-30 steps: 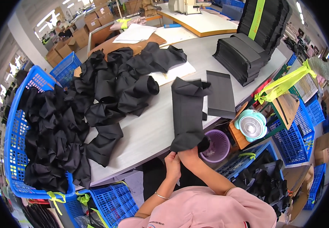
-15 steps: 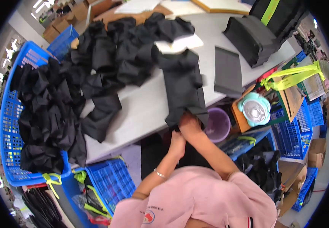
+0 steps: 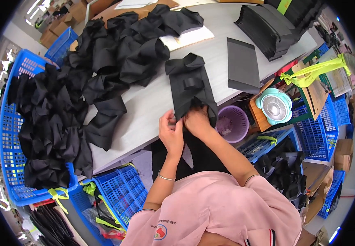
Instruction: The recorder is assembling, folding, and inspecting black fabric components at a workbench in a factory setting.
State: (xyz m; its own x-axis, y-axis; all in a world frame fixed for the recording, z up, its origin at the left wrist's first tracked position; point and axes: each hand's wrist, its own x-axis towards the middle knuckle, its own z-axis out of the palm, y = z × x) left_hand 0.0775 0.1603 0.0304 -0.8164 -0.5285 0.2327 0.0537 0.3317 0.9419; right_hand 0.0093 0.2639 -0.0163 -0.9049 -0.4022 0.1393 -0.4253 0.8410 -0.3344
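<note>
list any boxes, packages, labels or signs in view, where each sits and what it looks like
Cardboard boxes: brown, stacked, far upper left beyond the table.
White sheet: flat, rectangular, on the table under the black fabric pile.
Cardboard piece: brown, flat, right of the table, beside a yellow-green strap.
Round logo patch: small, on the pink shirt, bottom centre.
No screens or signs show.

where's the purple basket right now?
Head view, right of centre: the purple basket sits just below the table's near edge, right of the right hand, with the small teal fan on its right.
</note>
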